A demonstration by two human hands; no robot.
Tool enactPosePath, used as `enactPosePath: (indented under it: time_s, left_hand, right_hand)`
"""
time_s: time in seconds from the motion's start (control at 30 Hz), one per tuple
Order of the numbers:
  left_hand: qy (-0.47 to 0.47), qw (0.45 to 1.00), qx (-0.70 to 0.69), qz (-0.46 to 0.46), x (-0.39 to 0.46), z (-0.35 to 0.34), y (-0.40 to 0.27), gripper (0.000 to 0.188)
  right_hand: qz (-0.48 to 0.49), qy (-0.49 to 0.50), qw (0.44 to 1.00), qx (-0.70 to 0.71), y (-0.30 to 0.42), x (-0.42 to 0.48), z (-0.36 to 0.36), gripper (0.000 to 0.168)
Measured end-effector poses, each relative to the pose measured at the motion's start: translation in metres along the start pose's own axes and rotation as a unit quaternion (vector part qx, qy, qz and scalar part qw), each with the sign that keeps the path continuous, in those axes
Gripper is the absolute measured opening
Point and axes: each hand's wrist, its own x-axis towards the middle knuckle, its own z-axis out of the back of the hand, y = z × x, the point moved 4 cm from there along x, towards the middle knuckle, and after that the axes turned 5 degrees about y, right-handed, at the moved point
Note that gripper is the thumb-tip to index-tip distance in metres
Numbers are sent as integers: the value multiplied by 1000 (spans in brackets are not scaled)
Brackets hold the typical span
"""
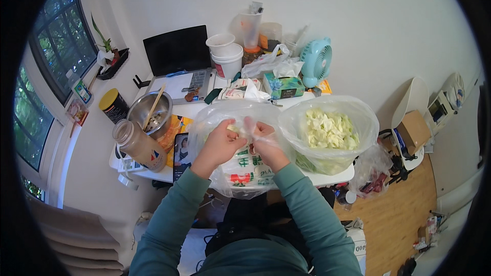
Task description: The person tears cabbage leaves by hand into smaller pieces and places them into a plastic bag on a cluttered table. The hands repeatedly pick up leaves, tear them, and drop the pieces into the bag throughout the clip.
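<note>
At the middle of the desk lies a translucent plastic bag with printing (242, 178), its near side hanging over the edge. My left hand (221, 143) is above it, fingers bent, thumb pointing at the other hand; whether it grips anything is unclear. My right hand (266, 142) holds thin, bunched clear plastic between its fingers. Some pale pieces show faintly in the bag behind my hands. Just to the right stands an open clear plastic bag (287, 122) filled with torn pale green cabbage leaves (332, 130).
Left are a steel bowl (165, 103) with chopsticks, a plastic bottle (144, 149), a phone (181, 161) and a black canister (114, 105). Behind stand a laptop (176, 51), white tubs (227, 61), a tissue box (284, 86) and a turquoise fan (317, 61).
</note>
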Motion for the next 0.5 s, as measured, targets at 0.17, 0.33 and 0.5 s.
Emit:
enactPosePath:
  time_s: [0.17,0.33,0.5]
  left_hand:
    - [74,958,-261,94,-5,-23,12,18]
    - [62,958,-272,67,-5,-23,12,18]
    - [155,937,-294,108,-13,0,7,20]
  right_hand:
    - [-55,8,989,135,-9,1,-1,43]
    - [14,11,996,-84,-28,8,7,41]
    - [-196,20,929,313,-26,-8,14,37]
